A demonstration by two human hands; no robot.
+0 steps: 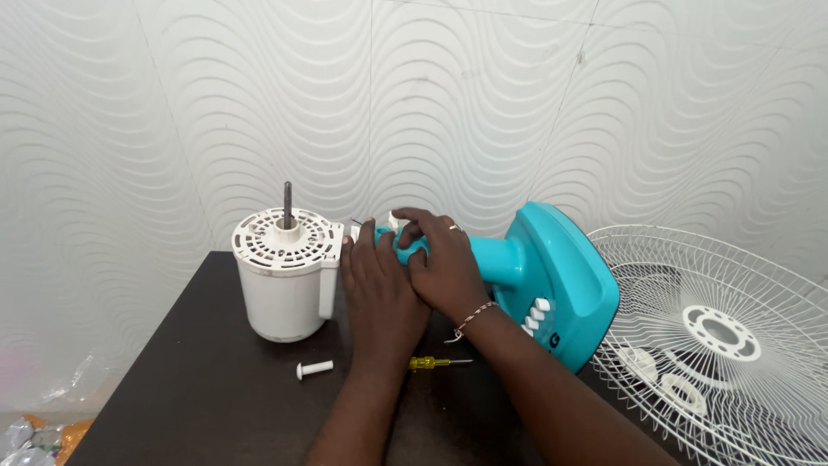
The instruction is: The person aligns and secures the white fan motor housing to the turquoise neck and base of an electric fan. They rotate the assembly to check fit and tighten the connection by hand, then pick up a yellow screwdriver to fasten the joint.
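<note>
Both arms bare, no sleeves; right hand [444,267] wears a ring [454,228]; its wrist a thin beaded bracelet [473,316].

A white cylindrical plastic motor housing [285,276] is blocking the left; a small white plastic peg [314,369] and yellow-handled screwdriver [438,363] are lying on the open dark tabletop [207,397].

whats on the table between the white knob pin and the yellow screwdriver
In the head view, the person's left forearm crosses the dark table between the small white plastic pin and the yellow-handled screwdriver; nothing else lies there.
</note>
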